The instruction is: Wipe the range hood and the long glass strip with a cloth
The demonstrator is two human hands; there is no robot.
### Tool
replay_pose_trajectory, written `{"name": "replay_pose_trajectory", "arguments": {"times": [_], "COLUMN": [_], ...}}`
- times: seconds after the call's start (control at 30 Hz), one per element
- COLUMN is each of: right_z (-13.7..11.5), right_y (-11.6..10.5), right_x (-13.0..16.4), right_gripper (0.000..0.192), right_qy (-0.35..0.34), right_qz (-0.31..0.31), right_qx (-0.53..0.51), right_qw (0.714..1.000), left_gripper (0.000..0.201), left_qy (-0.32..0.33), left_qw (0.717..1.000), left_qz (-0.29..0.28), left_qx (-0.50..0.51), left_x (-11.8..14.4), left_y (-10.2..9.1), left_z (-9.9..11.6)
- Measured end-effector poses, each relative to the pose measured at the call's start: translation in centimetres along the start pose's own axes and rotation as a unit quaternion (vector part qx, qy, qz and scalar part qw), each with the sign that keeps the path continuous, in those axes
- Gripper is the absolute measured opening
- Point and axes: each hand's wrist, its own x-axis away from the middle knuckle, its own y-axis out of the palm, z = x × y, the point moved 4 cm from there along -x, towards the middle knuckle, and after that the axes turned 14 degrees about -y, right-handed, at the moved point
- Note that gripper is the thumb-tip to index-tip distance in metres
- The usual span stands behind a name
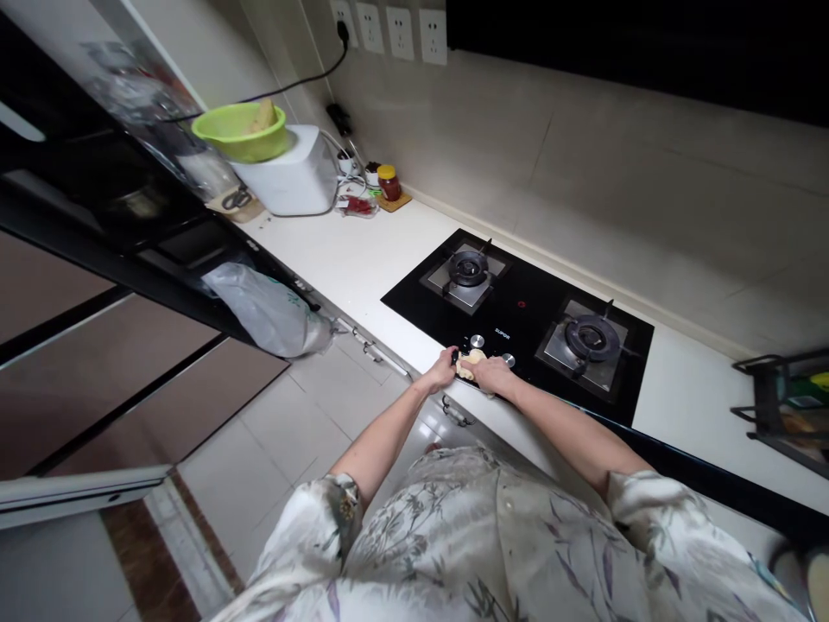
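A narrow kitchen runs along a tiled wall, with a long white surface carrying a black glass gas hob set flush into it. Both hands meet at the hob's front edge, between its two control knobs: the left hand is curled at the near-left side of a small pale cloth, and the right hand lies closed over its right side, so the cloth is bunched between them and pressed flat against the glass, which suits rubbing the panel rather than lifting anything. Whether the fingers pinch the cloth or only bear down on it is too small to tell. The wad looks slightly longer than wide, its long axis running along the hob's front edge, left to right; it has no clear pointing end. Both burners stand bare and unlit. Further back along the surface sit a white appliance with a green bowl on top, and a red-filled jar by the wall.
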Motion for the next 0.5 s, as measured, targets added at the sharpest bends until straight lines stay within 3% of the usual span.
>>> {"name": "replay_pose_trajectory", "arguments": {"times": [0.23, 0.5], "right_z": [-0.6, 1.1], "right_y": [0.0, 0.9], "right_x": [-1.7, 0.5], "right_gripper": [0.058, 0.065], "right_qy": [0.020, 0.018], "right_qz": [-0.031, -0.029], "right_qx": [0.037, 0.041], "right_qw": [0.999, 0.999], "left_gripper": [0.070, 0.071], "left_qy": [0.001, -0.007], "left_qw": [1.000, 0.998], "left_qz": [-0.002, 0.008], "left_qx": [-0.031, -0.058], "left_x": [-0.1, 0.1], "left_y": [0.0, 0.1], "left_z": [0.8, 1.4]}}
